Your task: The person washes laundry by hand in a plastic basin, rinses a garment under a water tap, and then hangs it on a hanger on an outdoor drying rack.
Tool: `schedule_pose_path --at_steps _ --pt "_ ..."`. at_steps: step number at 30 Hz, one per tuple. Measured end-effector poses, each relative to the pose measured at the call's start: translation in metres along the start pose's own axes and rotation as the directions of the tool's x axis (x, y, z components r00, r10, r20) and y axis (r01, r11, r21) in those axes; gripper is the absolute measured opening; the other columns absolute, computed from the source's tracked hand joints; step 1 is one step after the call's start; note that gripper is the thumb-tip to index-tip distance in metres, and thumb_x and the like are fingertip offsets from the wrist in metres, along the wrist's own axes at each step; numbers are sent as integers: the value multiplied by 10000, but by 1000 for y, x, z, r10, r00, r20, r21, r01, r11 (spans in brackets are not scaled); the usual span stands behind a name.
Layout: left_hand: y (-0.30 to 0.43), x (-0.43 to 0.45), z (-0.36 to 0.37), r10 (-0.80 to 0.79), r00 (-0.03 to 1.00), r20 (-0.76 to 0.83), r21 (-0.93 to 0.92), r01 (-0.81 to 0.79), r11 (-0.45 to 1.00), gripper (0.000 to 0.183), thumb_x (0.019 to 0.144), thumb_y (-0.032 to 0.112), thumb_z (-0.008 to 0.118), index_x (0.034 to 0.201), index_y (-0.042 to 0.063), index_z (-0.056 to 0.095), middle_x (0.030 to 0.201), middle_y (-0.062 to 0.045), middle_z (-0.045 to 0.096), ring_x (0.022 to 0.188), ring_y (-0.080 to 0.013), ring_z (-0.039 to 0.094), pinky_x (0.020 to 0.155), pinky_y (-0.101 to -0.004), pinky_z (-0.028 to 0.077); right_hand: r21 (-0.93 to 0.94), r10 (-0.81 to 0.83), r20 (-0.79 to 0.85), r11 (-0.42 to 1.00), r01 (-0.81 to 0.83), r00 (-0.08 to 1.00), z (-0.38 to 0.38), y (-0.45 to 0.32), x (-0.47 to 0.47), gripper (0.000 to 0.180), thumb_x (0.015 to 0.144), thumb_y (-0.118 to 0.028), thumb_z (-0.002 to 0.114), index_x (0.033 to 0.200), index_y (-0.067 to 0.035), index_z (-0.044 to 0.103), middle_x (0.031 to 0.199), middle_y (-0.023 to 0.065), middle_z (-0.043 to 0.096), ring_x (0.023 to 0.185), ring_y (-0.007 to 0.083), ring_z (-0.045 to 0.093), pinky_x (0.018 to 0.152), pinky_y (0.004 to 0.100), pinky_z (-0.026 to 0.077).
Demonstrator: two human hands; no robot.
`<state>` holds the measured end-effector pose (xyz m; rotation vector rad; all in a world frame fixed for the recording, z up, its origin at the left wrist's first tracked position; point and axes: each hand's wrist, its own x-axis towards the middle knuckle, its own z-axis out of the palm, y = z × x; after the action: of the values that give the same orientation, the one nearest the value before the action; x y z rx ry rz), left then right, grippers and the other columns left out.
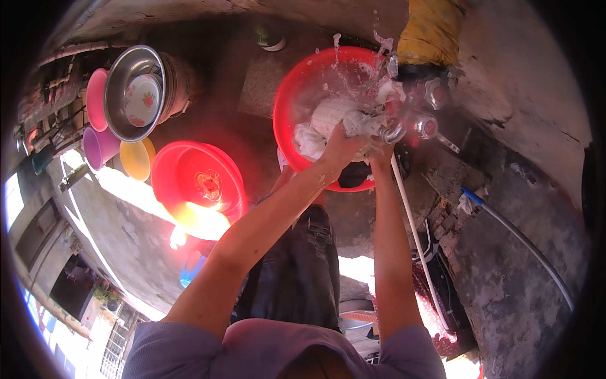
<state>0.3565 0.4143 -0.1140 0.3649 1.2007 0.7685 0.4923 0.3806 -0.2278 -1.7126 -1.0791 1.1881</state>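
A red plastic basin (282, 111) holds wet white cloth (334, 113), part of it bunched up near the basin's right side. My left hand (344, 146) grips the cloth from the near side, with the fingers partly hidden in its folds. Beside it, under the metal tap (393, 133), my right hand (379, 150) also grips cloth; the tap hides some of its fingers. Water splashes up above the basin. A dark item (354, 174) lies at the basin's near edge, below my hands.
An empty-looking red basin (163, 166) stands at the left, near a yellow tub (137, 158), a purple tub (100, 147) and a steel basin (113, 113). A yellow-wrapped pipe (428, 33) rises behind the taps. A white thin hose (414, 222) and a blue-grey hose (525, 241) run at the right.
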Motion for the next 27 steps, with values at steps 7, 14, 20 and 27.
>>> schedule_pose_path --at_steps 7,14,20,27 --pt "-13 -8 -20 254 954 158 978 -187 95 442 623 123 612 999 -31 439 919 -225 531 897 -369 519 758 -410 438 668 512 431 373 -644 743 25 -51 -8 338 813 -285 547 1035 -30 537 989 52 570 910 200 540 832 322 407" --pt "20 7 -53 165 986 -9 968 -32 247 488 644 196 631 1003 -43 402 788 -224 580 755 -376 577 665 -442 460 -152 510 231 860 -487 829 3 -82 -23 406 809 -261 591 1148 -73 473 1072 28 527 921 146 548 773 291 455" --pt "-12 -27 -18 163 954 250 962 -264 70 491 695 219 644 1042 -40 412 989 -233 520 946 -298 540 648 -376 482 425 577 455 529 -735 678 27 -78 -7 364 789 -265 617 1077 -66 515 930 26 554 830 113 544 674 249 444" --pt "11 -25 -76 -228 970 82 423 173 889 403 764 170 589 1109 1 467 1074 -121 532 895 -151 539 674 -277 457 161 45 270 983 -91 962 36 -91 -46 384 771 -96 592 1115 32 478 1051 123 510 893 181 523 771 284 409"
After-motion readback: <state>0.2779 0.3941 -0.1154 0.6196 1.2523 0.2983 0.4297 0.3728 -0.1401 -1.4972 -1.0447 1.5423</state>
